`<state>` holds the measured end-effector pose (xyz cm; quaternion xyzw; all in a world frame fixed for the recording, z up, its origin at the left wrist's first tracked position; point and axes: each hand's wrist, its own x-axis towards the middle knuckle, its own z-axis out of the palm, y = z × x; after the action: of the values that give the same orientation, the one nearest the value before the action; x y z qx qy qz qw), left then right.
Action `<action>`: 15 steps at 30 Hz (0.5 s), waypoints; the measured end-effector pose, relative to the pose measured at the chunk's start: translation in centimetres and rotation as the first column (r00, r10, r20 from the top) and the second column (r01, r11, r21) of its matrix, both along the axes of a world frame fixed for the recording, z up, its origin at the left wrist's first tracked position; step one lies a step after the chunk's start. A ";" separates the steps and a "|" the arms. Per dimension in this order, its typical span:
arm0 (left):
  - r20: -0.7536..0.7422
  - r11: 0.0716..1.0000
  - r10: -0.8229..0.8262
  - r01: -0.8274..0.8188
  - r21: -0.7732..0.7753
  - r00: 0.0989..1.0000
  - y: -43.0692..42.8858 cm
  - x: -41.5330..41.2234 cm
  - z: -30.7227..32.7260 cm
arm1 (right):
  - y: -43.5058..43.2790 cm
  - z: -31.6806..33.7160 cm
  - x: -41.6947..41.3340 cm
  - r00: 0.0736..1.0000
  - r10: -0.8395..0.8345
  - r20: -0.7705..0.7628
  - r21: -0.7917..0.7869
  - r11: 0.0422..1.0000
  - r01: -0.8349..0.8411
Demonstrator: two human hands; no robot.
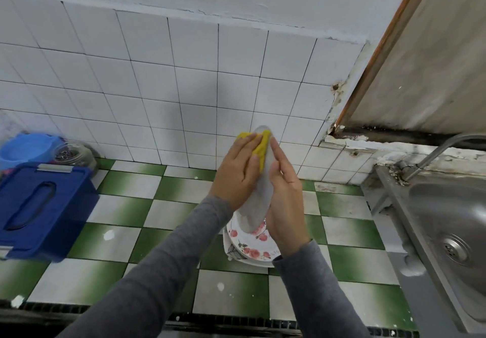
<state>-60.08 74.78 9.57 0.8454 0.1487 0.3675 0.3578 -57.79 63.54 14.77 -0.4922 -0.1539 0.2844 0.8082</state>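
Head view shows the right hand (285, 195) with its grip clasped round a plate (259, 198), held edge-on above the stack of plates (252, 248) on the counter (118, 211), long axis tilting up toward the wall (194, 87), while the left hand (235, 177), fingers flat, presses a cloth (260, 148) near its top rim.

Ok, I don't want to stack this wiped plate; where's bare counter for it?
The plate should fit on bare counter between the blue box and the stacked plates, or between that stack and the sink. The far-left corner is crowded: jar, blue bowl.
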 end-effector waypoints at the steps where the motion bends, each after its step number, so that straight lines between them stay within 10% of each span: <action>1: -0.013 1.000 0.029 -0.029 0.009 1.000 -0.1 0.0 0.2 | -0.3 0.0 0.1 1.000 0.024 0.002 -0.004 1.000 -0.024; 5: 0.039 0.943 0.067 -0.076 0.323 0.997 -1.4 0.0 0.1 | -0.9 0.1 0.8 0.995 0.067 -0.076 0.056 0.996 -0.063; 11: -0.004 0.989 0.039 -0.039 -0.140 0.999 0.3 0.0 -0.6 | -1.3 -0.8 1.0 0.996 0.086 -0.034 -0.049 0.995 -0.087; 15: 0.032 0.989 -0.017 0.012 0.144 0.999 0.3 -0.4 -0.7 | -1.5 -1.3 1.1 0.997 0.075 -0.036 -0.035 0.996 -0.076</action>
<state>-60.51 75.10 8.85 0.8638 0.1097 0.3888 0.3010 -56.70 62.08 13.50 -0.4954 -0.1533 0.3260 0.7904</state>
